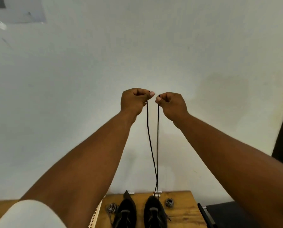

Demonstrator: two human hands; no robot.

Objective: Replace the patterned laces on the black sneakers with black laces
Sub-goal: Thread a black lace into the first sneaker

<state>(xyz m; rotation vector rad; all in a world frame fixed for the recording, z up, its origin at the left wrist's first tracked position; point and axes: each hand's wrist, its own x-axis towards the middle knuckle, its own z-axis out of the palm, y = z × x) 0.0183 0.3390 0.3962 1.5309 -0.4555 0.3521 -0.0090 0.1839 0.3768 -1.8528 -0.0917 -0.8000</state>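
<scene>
Head camera: I hold both arms raised high in front of a pale wall, each hand pinching one tip of a single black lace (148, 129). My left hand (134, 100) is clenched around one end, thumb pressed over it; my right hand (172, 104) is clenched around the other, the little black tip just showing above the fingers. The two hands sit level and close together, nearly touching at the thumbs.

From the grips the lace falls in two near-parallel strands, its long axis close to vertical, straight down to the right-hand black sneaker (154, 213) standing near the back edge of the wooden table (183, 211). The strands converge at the shoe's toe end, so I judge the lace is already through the lowest eyelets there, though the eyelets themselves are too dark to make out. The other black sneaker (125, 214) stands just beside it, toward the table's left edge.

Two bundles of patterned lace lie on the table: one (112, 207) left of the shoes, one (169, 202) to their right.

I judge I am evening out the two ends. The shoe lies directly below both grips, neither hand nearer, so the next threading calls for bringing both ends straight down to it.
</scene>
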